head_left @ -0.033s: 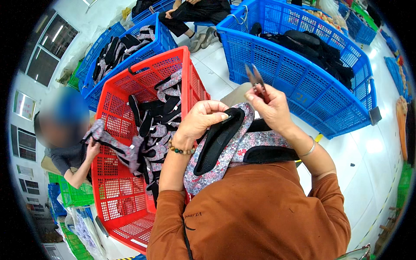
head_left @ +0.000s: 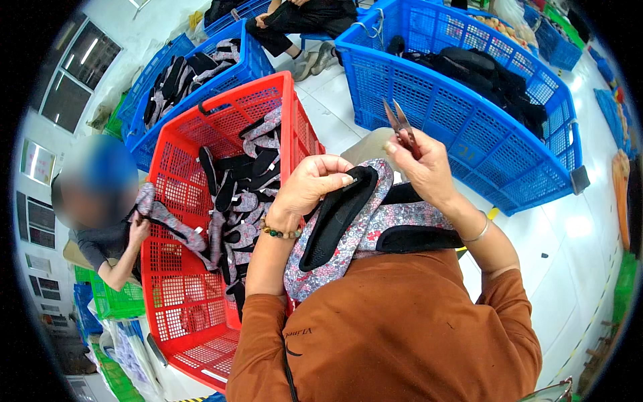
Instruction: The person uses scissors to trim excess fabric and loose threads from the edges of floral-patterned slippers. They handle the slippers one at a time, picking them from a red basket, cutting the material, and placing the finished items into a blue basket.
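My left hand point(head_left: 311, 187) pinches one end of a patterned grey-and-red fabric slipper point(head_left: 358, 234) with a black inner face, its thumb on the black part. My right hand point(head_left: 425, 167) is closed round small metal thread snips point(head_left: 402, 124), whose blades point up and stand apart. The snips are clear of the slipper. On my lap, below the right hand, lie more slippers of the same cloth point(head_left: 422, 228), partly covered by the one I hold.
At my left stands a red crate point(head_left: 288, 100) with many such slippers. Another person's hand point(head_left: 139, 231) holds patterned slippers over its far side. Blue crates point(head_left: 462, 127) with black pieces and with slippers point(head_left: 251, 63) stand ahead. Someone sits beyond them point(head_left: 301, 27).
My right hand has shifted slightly right with the snips, and their blades look a little more upright. The other person's slippers have moved slightly over the red crate. My left hand is still.
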Tool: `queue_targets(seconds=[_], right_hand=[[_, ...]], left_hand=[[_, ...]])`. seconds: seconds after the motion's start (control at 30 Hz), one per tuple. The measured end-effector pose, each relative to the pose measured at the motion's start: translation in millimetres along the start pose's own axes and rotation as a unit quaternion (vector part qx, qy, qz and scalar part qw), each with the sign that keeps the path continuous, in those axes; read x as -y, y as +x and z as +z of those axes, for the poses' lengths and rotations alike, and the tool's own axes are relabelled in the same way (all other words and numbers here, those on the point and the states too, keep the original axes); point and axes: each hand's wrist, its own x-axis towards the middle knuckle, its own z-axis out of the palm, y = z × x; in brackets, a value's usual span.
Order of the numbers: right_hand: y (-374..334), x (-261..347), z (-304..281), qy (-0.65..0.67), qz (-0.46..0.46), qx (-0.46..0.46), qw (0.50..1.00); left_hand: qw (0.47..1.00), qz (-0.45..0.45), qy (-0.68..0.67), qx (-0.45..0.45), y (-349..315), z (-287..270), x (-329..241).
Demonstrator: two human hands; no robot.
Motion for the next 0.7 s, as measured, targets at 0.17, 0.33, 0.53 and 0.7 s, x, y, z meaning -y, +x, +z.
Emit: queue_targets(seconds=[0.17,0.33,0.53,0.7], right_hand=[[-11.9,34.3,-22.0,-0.258,-0.218,0.055,0.939],[-27.2,49.0,-21.3,-0.462,-0.223,0.07,0.856],[-26.0,43.9,-17.9,-0.486,-0.236,0.067,0.839],[-21.8,34.0,-15.6,-0.48,-0.247,0.081,0.838]], left_hand=[[1.0,0.019,0.007,-0.023,-2.6,1.2,2.0],[0.999,0.02,0.01,-0.046,-3.5,8.7,-3.2],[0.998,0.024,0.01,-0.059,-3.6,8.4,2.4],[0.998,0.016,0.006,-0.057,-4.7,10.0,0.6]])
